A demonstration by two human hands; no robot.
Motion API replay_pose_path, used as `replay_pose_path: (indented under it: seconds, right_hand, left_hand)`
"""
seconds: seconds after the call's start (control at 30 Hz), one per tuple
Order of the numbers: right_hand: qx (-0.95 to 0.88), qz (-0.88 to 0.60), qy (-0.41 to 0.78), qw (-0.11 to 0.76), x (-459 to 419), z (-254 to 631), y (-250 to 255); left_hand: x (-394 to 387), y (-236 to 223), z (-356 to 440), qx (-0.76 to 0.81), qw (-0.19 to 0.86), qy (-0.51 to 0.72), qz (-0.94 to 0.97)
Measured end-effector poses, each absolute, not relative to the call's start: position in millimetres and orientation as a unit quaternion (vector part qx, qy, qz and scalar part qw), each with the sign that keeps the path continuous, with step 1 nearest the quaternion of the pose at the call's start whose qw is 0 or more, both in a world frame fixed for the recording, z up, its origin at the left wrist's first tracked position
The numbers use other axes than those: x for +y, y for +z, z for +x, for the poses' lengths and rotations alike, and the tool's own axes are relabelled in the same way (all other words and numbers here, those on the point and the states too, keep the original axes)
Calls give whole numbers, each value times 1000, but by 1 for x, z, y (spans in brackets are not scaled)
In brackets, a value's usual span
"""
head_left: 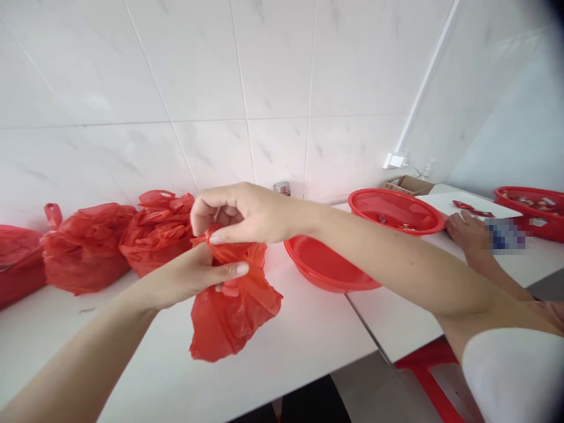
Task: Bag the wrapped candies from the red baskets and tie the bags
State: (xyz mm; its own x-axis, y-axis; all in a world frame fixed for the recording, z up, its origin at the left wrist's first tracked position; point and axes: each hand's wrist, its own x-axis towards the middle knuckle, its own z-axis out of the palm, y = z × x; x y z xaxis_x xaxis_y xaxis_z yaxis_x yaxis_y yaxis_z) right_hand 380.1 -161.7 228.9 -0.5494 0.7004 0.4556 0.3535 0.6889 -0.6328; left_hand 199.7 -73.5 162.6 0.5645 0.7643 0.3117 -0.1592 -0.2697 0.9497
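Observation:
A thin red plastic bag (235,320) hangs limp in front of me, above the white table (304,329). My left hand (200,270) grips it from the left side, thumb pressed over the plastic and the other fingers behind it. Higher up, my right hand (247,214) pinches a gathered bit of the same bag between thumb and curled fingers. What lies inside the bag, if anything, cannot be made out. Just behind my hands sits a full red bag (158,235) with its handles up.
More filled red bags (88,252) line the wall at left. A red basket (330,264) stands beyond my right forearm, another red basket (396,205) behind it. A jar lid (282,188) shows near the wall. At right are a co-worker's hand (469,232) and a cardboard box (409,184).

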Motion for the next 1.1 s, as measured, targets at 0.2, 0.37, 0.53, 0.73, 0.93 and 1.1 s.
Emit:
replay_pose_path:
  seconds: [0.2, 0.37, 0.53, 0.73, 0.93, 1.1]
  right_hand:
    - [-756, -441, 228, 427, -145, 390, 191]
    - [-711, -460, 324, 422, -161, 397, 168]
    - [-750, -411, 317, 409, -187, 379, 171]
    - [-625, -490, 340, 503, -149, 382, 134]
    - [-619, -434, 461, 465, -135, 385, 102]
    - [-633, -444, 450, 447, -146, 383, 103]
  left_hand:
    - [-78, 153, 206, 233, 603, 273, 713]
    - [-74, 154, 209, 234, 629, 191, 716]
    - [-71, 157, 199, 190, 530, 128, 817]
    - [-79, 145, 202, 273, 341, 142, 888]
    - [-80, 127, 202, 277, 125, 306, 902]
    - [-76, 119, 196, 230, 157, 310, 909]
